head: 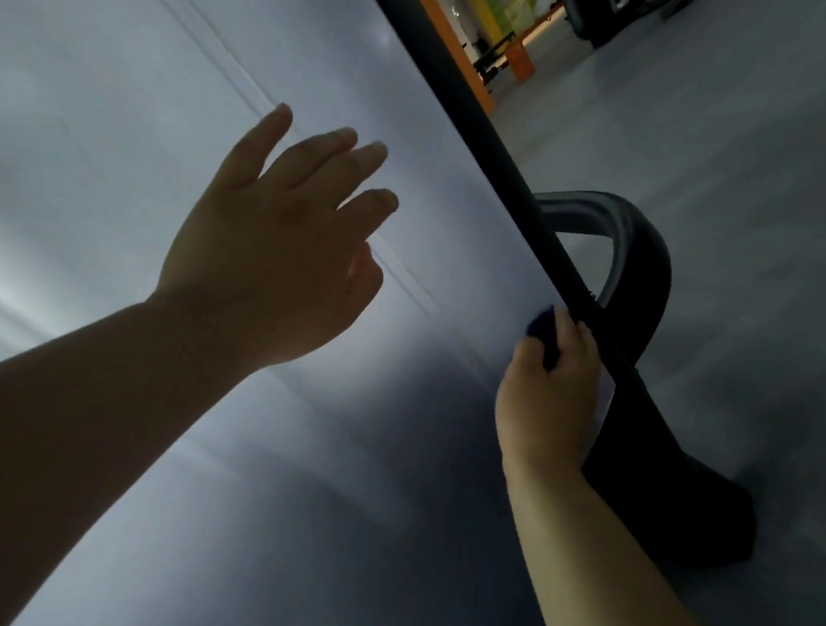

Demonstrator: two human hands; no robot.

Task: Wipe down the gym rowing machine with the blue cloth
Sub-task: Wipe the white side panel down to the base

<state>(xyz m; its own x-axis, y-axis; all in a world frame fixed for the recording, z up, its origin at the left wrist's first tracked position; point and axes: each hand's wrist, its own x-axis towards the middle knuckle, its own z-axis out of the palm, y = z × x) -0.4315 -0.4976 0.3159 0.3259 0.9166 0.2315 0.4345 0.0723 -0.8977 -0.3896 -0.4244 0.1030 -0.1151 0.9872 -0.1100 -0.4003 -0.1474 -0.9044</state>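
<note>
Gym – rowing machine [640,419], grey floor [758,167]

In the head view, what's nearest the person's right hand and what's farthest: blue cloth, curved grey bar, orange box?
1. blue cloth: gripped in the right hand, against the black rail.
2. curved grey bar: just beyond, across the rail.
3. orange box: far back, top of view.

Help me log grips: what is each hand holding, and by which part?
The right hand grips the bunched blue cloth at the dark rail; the left hand is open, holding nothing.
</note>
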